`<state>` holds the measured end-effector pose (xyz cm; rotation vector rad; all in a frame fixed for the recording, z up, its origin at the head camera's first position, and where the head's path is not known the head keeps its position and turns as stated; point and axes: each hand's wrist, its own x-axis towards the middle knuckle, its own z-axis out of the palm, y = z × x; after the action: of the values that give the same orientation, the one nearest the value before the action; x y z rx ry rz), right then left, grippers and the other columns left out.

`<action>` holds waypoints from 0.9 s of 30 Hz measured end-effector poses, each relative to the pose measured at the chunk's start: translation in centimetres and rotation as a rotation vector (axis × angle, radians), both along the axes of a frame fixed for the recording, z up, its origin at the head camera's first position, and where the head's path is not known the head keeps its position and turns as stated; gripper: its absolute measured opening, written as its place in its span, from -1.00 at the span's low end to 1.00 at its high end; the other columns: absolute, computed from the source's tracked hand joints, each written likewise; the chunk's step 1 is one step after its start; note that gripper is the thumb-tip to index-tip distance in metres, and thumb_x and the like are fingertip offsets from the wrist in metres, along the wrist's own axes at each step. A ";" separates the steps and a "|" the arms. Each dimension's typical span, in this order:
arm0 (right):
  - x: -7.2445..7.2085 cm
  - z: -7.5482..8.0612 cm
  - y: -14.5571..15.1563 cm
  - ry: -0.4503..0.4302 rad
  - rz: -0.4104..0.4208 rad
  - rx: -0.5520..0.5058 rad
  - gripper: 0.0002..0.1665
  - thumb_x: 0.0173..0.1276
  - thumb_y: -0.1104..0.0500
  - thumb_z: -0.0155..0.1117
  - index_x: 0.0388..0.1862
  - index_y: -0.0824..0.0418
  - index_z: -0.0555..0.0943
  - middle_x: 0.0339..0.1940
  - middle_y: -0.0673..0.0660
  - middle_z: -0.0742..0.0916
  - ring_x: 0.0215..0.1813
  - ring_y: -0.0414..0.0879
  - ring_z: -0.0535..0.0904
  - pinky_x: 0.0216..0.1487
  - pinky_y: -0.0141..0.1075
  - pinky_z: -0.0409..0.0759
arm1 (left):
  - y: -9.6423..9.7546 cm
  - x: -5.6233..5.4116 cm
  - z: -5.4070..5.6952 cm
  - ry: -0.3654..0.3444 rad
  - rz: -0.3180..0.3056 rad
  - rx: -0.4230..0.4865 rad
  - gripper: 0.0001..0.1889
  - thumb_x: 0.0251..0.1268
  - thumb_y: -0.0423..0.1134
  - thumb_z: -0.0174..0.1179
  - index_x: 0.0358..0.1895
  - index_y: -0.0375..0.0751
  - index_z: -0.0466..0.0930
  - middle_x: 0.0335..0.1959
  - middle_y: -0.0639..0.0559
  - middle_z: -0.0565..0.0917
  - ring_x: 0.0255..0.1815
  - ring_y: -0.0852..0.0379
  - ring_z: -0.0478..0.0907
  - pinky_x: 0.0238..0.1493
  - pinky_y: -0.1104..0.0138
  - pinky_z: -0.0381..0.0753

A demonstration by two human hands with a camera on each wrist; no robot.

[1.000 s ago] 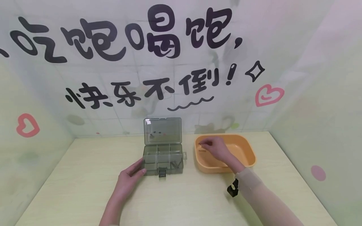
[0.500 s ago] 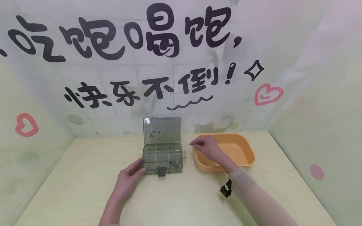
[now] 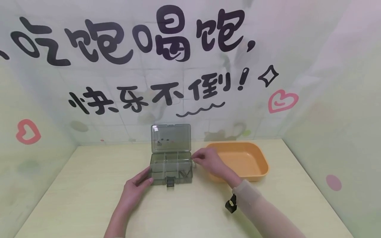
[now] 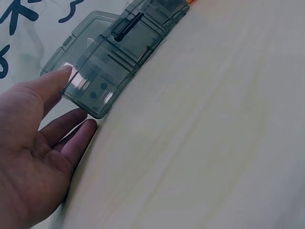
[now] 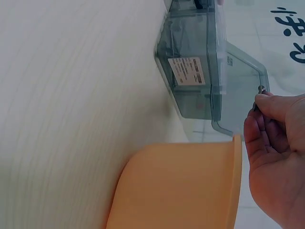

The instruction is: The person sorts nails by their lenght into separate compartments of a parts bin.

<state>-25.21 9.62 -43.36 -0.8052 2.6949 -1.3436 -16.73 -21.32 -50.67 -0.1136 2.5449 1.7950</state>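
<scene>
A grey see-through compartment box (image 3: 157,181) stands on the table with its lid (image 3: 171,138) raised. My left hand (image 3: 135,190) holds the box's left end, its thumb at the front corner and its other fingers along the side. Several screws (image 3: 185,173) lie in the front right compartment; one screw (image 4: 143,54) shows through the front wall in the left wrist view. My right hand (image 3: 212,162) is at the box's right edge, thumb and forefinger pinching a small metal screw (image 5: 261,89). The fingers hide most of its shaft.
An orange tray (image 3: 263,168) stands right of the box, partly behind the right hand. The black front latch (image 3: 170,181) hangs down. A printed wall (image 3: 125,132) rises behind the table (image 3: 178,211), with side walls left and right.
My right hand has moved left out of the orange tray to the box's right edge, carrying the screw. My left hand has stayed on the box.
</scene>
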 end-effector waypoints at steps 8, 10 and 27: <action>0.4 -0.1 -1.5 0.011 0.062 0.036 -0.84 0.39 0.42 0.34 -0.10 0.37 0.75 -0.15 0.18 0.80 -0.12 0.00 0.71 -0.07 -0.28 0.73 | 0.1 -0.1 0.0 0.006 0.005 -0.013 -0.39 0.49 -0.09 0.27 0.52 -0.10 0.37 0.52 -0.11 0.38 0.49 -0.11 0.36 0.44 0.12 0.36; 0.5 -0.1 -1.8 0.026 0.073 0.059 -0.84 0.39 0.42 0.33 -0.10 0.35 0.76 -0.15 0.17 0.80 -0.11 -0.02 0.71 -0.04 -0.28 0.72 | 0.1 0.0 0.1 0.005 0.007 -0.016 -0.39 0.49 -0.09 0.27 0.52 -0.10 0.37 0.52 -0.11 0.38 0.49 -0.11 0.36 0.44 0.11 0.36; 1.6 -1.3 -6.0 0.057 0.053 0.080 -0.87 0.40 0.35 0.37 -0.12 0.28 0.78 -0.17 0.13 0.81 -0.14 -0.08 0.71 -0.06 -0.36 0.69 | 0.0 0.0 0.0 0.007 0.001 -0.017 -0.38 0.49 -0.05 0.27 0.53 -0.09 0.36 0.53 -0.12 0.37 0.50 -0.13 0.34 0.46 0.08 0.33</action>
<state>-23.65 3.62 -44.69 -0.9144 2.7289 -1.2120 -16.72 -21.27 -50.65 -0.1088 2.5657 1.7768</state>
